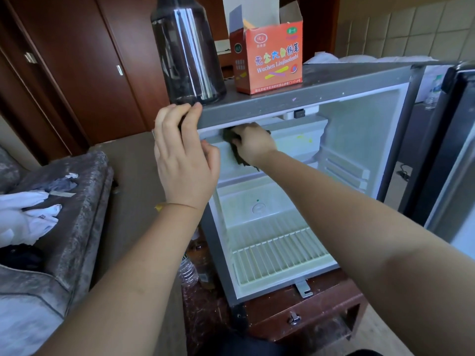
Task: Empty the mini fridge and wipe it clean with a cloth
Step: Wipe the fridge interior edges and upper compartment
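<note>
left hand [180,155]: fingers curled over the top left corner of the mini fridge [282,98], holding on.
right hand [253,142]: inside the fridge near the top, middle of the frame, gripping the dark cloth [241,160] against the white inner box.
on top: bottle [187,55], orange box [272,60].

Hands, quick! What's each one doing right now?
Left hand: gripping the fridge by its top corner.
Right hand: holding a dark cloth inside the fridge.
</note>
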Tool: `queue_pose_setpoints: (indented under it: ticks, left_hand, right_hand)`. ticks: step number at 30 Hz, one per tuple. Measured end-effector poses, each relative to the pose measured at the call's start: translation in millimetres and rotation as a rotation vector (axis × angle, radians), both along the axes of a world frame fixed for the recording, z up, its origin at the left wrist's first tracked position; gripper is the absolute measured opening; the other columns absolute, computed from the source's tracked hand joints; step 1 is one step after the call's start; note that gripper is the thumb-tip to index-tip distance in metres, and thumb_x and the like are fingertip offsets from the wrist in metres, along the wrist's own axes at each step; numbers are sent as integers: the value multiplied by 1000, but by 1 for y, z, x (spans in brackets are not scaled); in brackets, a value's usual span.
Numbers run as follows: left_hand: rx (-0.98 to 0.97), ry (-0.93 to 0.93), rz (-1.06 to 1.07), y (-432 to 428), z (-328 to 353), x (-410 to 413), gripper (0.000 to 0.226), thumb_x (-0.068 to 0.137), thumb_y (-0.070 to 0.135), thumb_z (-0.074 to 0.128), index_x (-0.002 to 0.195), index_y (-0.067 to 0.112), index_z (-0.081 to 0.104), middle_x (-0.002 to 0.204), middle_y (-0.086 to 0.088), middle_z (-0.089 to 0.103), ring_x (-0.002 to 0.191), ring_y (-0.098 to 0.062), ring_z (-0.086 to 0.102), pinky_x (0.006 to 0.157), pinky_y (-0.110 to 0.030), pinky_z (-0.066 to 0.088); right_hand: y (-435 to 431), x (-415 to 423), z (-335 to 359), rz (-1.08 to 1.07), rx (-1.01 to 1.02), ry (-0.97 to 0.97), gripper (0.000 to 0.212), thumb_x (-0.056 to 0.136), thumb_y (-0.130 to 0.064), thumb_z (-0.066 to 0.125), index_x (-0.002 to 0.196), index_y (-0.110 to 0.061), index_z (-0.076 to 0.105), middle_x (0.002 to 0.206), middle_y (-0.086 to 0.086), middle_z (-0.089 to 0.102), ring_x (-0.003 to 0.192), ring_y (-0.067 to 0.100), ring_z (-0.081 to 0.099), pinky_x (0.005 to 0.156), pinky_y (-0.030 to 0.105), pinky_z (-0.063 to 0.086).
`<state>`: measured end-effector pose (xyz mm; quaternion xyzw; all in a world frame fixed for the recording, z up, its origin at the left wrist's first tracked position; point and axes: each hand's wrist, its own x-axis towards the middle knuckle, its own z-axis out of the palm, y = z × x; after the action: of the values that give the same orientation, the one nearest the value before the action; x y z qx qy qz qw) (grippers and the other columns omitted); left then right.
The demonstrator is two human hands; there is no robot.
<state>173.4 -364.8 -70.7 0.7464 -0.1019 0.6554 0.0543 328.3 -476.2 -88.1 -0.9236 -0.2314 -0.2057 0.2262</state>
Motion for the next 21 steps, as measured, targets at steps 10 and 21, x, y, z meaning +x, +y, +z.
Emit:
queue_pose_setpoints:
  ticks: [10,21]
  left_hand:
    - [-70,130,-38,-1,2,-17,56,74,-10,53,130,-2,53,128,-20,54,131,-33,40,114,-19,22]
    - [-849,321,-115,-26,-71,-17,71,81,34,69,143,19,36,137,3,53,121,-14,52,91,-19,40]
  right_hand:
    - [-31,-14,2,-108,8,114,32,96,-18,44,123,-17,61,119,15,61,105,36,57,82,35,49]
    - [-99,-25,-35,-186,833,193,11,90,-19,63,95,-10,67,87,3,66,84,20,62,75,25,50]
